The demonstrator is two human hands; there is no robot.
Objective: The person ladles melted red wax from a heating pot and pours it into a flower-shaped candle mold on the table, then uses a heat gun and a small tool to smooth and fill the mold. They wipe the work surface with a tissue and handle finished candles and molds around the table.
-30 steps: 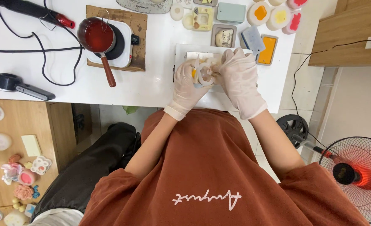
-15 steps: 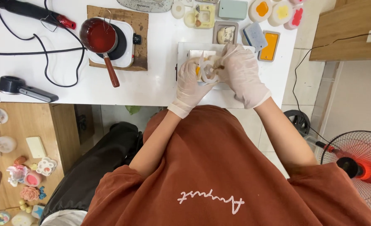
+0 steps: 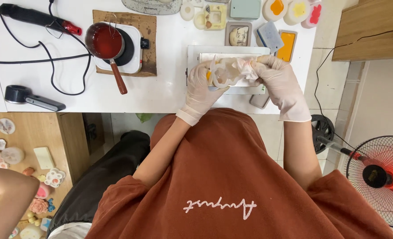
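Much of what the hands work on is hard to read from up here. The small pale mould [image 3: 223, 73] sits wrapped in gloved fingers, so only its whitish, translucent rim and a spot of yellow show; its full shape stays hidden. The crumpled white cloth [image 3: 245, 68] bunches against it, and where cloth ends and glove begins is blurry. The grey tray [image 3: 196, 51] beneath is mostly covered by both hands, and a small grey object at its near right corner is half tucked under the wrist.

The left hand [image 3: 201, 86] comes up from the near side, wrist bent, fingers closed around the mould over the tray. The right hand [image 3: 278, 79] reaches in from the right, forearm angled across, fingertips pinched on the cloth and pressing it against the mould.

Far left on the white table [image 3: 161, 95], a saucepan of red liquid [image 3: 104, 42] rests on a small hotplate [image 3: 132, 48]. At the right edge a floor fan [image 3: 378, 177] is partly cut off.
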